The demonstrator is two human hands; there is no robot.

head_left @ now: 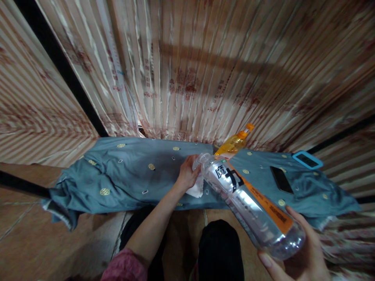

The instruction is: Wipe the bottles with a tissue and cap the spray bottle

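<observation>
My right hand point(299, 253) grips the base of a clear plastic bottle point(249, 203) with an orange and white label, tilted so its neck points away from me. My left hand point(187, 173) reaches to the bottle's mouth, fingers closed around the neck or cap, and a white tissue point(195, 190) is bunched under its palm. Whether the cap is on the bottle is hidden by the fingers. Both hands are above a blue cloth point(131, 175) with small yellow dots.
An orange-capped bottle of yellow liquid point(234, 143) lies behind the clear one. A black phone point(281, 179) and a blue-framed device point(307, 160) rest on the cloth at right. Striped curtains point(190, 70) hang behind. My dark-trousered knees point(219, 246) are below, over a brown tiled floor point(35, 242).
</observation>
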